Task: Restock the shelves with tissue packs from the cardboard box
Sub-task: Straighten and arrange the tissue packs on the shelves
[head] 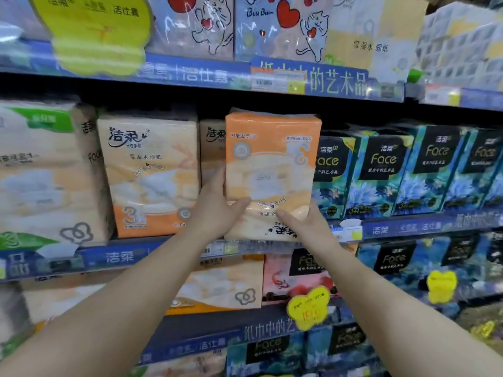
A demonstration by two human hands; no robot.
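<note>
Both hands hold one orange tissue pack (pixel 272 175) up in front of the middle shelf (pixel 408 229), its print upside down. The left hand (pixel 217 210) grips the pack's lower left edge, thumb laid across the front face and fingers hidden behind it. The right hand (pixel 302 221) holds the lower right corner from beneath, thumb on the front; its other fingers cannot be seen. So each grip is closed on the pack, one at either bottom corner.

Just left of the left grip stands a matching upright pack (pixel 149 172), and between the two shows a narrow strip of another one (pixel 212 142) set further back. Right of the right grip, close to the held pack's side, runs a row of dark blue Face packs (pixel 381 172). The held pack seems aimed at the gap between those neighbours, though whether its base already rests on the shelf is hidden by the hands.

The pack should prove light and soft: a film-wrapped bundle that yields under the thumbs and may sag or buckle if squeezed in the middle. The glossy film looks slippery, so a hold on the lower corners, with fingers behind and thumbs in front, suits it better than a one-handed pinch. Sliding it in probably calls for a flat push on the front, keeping the sides clear of the neighbouring packs. The cardboard box is not in view.
</note>
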